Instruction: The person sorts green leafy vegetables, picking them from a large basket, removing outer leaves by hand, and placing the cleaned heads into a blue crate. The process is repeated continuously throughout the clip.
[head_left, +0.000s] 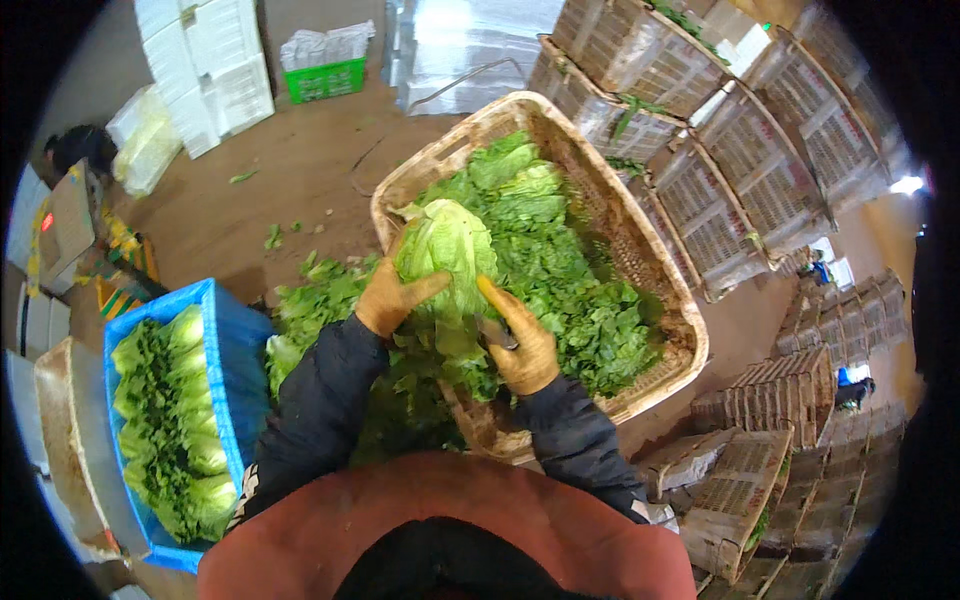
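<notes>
A head of leafy lettuce (446, 247) is held up between my two gloved hands, over a large muddy plastic crate (637, 217). My left hand (397, 296), in a yellow-brown glove, grips its left side with the thumb across the front. My right hand (523, 337) touches its lower right side with the fingers and also holds a knife (495, 332), whose blade is only partly visible. More green lettuce (525, 202) lies in the crate. To the left, a blue-lined box (212, 375) holds lettuce heads in rows (196, 405). Loose leaves (322, 289) lie between box and crate.
Stacked crates (720, 172) stand close behind the crate on the right, with more stacks (780, 390) farther right. White foam boxes (217, 67) and a green basket (326, 80) stand at the top. Leaf scraps (274, 236) dot the brown floor. A person (853, 391) is far right.
</notes>
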